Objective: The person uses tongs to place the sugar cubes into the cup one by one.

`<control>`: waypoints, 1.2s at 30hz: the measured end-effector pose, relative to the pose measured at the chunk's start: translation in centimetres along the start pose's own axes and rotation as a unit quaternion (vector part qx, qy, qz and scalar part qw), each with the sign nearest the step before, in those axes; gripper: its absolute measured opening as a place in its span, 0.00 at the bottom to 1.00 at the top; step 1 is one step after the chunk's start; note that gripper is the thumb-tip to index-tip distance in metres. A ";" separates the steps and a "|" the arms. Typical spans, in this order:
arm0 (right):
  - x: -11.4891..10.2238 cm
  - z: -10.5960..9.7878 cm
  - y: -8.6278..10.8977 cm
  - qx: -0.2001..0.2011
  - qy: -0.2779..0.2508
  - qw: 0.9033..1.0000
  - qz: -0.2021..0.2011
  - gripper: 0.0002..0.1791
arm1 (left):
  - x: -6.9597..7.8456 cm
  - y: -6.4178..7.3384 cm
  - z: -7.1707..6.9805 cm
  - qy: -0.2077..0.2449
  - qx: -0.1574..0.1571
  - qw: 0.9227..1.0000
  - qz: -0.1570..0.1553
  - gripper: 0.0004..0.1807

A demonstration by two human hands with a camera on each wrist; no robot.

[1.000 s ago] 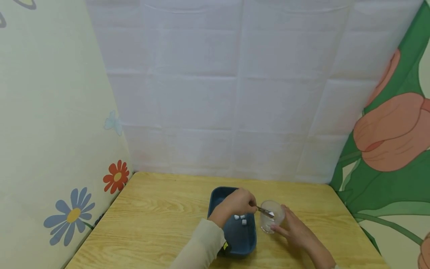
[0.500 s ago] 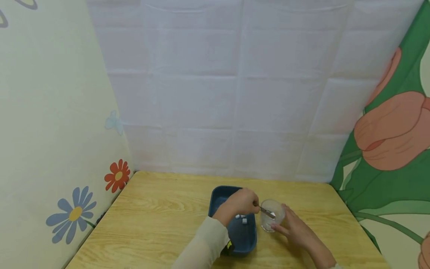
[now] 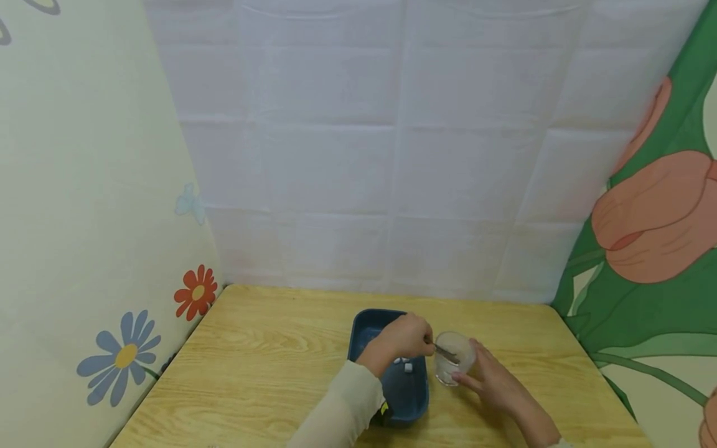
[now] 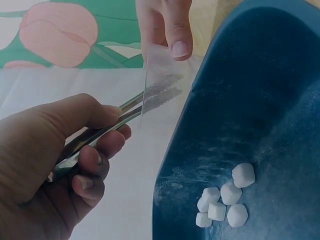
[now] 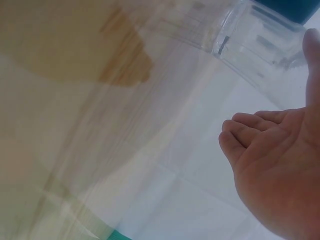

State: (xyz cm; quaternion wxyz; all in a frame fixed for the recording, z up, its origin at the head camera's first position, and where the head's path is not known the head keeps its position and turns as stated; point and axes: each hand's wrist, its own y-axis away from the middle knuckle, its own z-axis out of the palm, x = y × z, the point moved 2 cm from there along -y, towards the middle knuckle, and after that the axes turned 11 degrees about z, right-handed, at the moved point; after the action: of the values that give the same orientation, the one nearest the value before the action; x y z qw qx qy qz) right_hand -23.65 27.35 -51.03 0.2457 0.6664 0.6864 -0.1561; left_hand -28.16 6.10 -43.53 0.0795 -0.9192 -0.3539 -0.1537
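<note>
My left hand reaches over the dark blue tray and holds metal tongs, pinched between thumb and fingers in the left wrist view. The tongs' two tips lie inside the mouth of a clear cup, slightly apart with nothing showing between them. Right of the tray, my right hand grips the cup, thumb at the front and fingers behind. The right wrist view shows the thumb against the cup. Several small white cubes lie in the tray, partly hidden by my left hand in the head view.
The wood-grain table extends to both sides. A white sheet hangs behind it, with flower-printed panels left and right. A small yellow-and-black thing shows by my left sleeve, over the tray's near edge.
The white piece seen earlier at the tongs' tips over the cup is no longer between them. My left hand has shifted slightly right; the right hand has stayed at the cup.
</note>
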 end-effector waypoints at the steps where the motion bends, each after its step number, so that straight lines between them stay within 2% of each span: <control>1: 0.0 0.0 0.0 0.001 0.000 1.000 0.000 0.56 | 0.0 0.0 0.0 -0.001 0.001 1.000 0.000 0.07; 4: 0.0 0.0 0.0 0.001 0.003 1.000 0.000 0.56 | 0.0 0.2 -0.2 0.005 0.003 1.000 0.002 0.07; 8: 0.0 0.1 0.0 0.000 0.006 1.000 0.003 0.57 | -0.3 0.6 -0.7 0.036 0.012 0.999 0.006 0.08; 17: -0.1 0.0 0.0 0.015 0.000 1.000 -0.016 0.56 | -2.2 2.4 -2.7 0.106 0.055 0.993 0.002 0.08; 20: -0.1 0.0 0.0 0.014 0.002 1.000 -0.010 0.56 | -2.8 2.9 -3.4 0.103 0.063 0.993 0.004 0.07; 27: -0.3 -0.1 0.0 0.013 0.011 1.000 -0.005 0.56 | -4.0 3.9 -4.6 0.060 0.089 0.994 0.011 0.07; 36: -0.2 -0.1 0.1 0.010 0.010 1.000 -0.002 0.57 | -5.1 5.1 -5.0 0.070 0.091 0.993 0.012 0.06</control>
State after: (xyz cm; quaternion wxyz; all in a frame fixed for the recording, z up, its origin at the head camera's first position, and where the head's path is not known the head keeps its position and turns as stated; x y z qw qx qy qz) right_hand -23.57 27.26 -50.81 0.2320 0.6691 0.6884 -0.1570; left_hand -29.47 -2.11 -40.76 0.1889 -0.8994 -0.3488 -0.1836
